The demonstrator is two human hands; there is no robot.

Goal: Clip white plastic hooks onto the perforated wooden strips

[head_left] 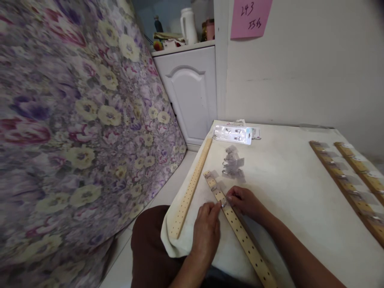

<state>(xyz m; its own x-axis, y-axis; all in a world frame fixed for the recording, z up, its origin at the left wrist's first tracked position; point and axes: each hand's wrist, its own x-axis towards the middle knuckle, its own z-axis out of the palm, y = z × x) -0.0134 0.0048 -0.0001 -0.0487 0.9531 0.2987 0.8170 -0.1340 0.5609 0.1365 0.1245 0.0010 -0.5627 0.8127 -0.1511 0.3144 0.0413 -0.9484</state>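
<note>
Perforated strip [244,238]: lying on the table [279,168] right between both hands, running slantwise from near the loose clips [232,164] down to the lower edge of the head view, with rows of dark holes showing along the near part

Left hand [207,230]: resting just to the left of the perforated strip, with thumb and forefinger at its left edge, beside a small metal clip [223,203]; cannot tell whether gripping the clip or merely touching

Right hand [244,202]: reaching in from the right, with fingers curled and tips drawn together at the opposite edge, just across from the left fingertips; cannot tell whether pinching anything

Fitted clips [214,187]: sitting on the far part of the perforated strip, beyond both hands

Loose clips: heaped together past the hands, to the right of the strip's far end

Second strip [190,192]: lying along the left side of the table, near the left hand but apart from it

Clear packets [232,134]: lying at the far edge, beyond the heap

Clip-laden strips [348,187]: lying side by side, well to the right of the right hand
</note>
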